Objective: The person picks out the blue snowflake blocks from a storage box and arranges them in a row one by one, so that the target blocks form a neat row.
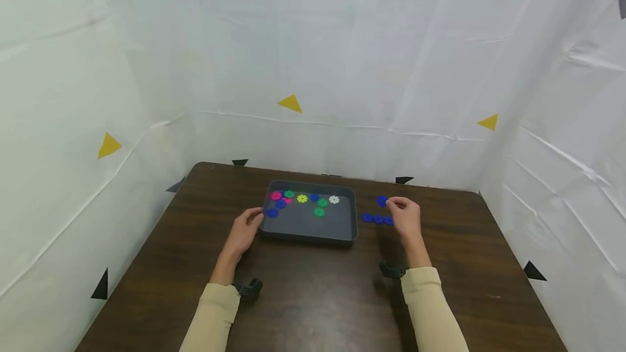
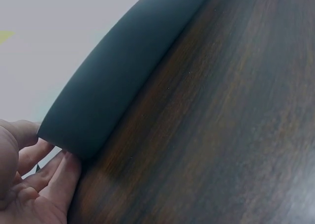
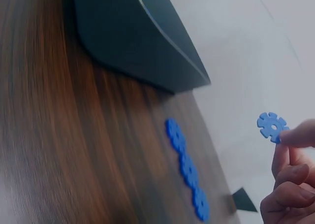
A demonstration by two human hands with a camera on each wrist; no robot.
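Note:
A dark grey rectangular tray (image 1: 305,232) holds several flower-shaped plastic discs in pink, green, blue, yellow and white. At its left end, my left hand (image 1: 244,229) grips the edge. The left wrist view has the thumb (image 2: 24,133) at the rim and the fingertips (image 2: 69,170) low against the outer wall. My right hand (image 1: 405,216) pinches a blue flower disc (image 3: 271,126) between thumb and forefinger, raised above the table. Below it, a row of three blue flower discs (image 3: 188,170) lies on the table, end to end, right of the tray.
The dark wood table (image 1: 303,297) has white sheeting (image 1: 342,69) with yellow, grey and black triangles hung behind it and along both sides. Inside the tray, most discs gather at the left and back, among them a yellow disc (image 1: 302,198) and a white disc (image 1: 334,199).

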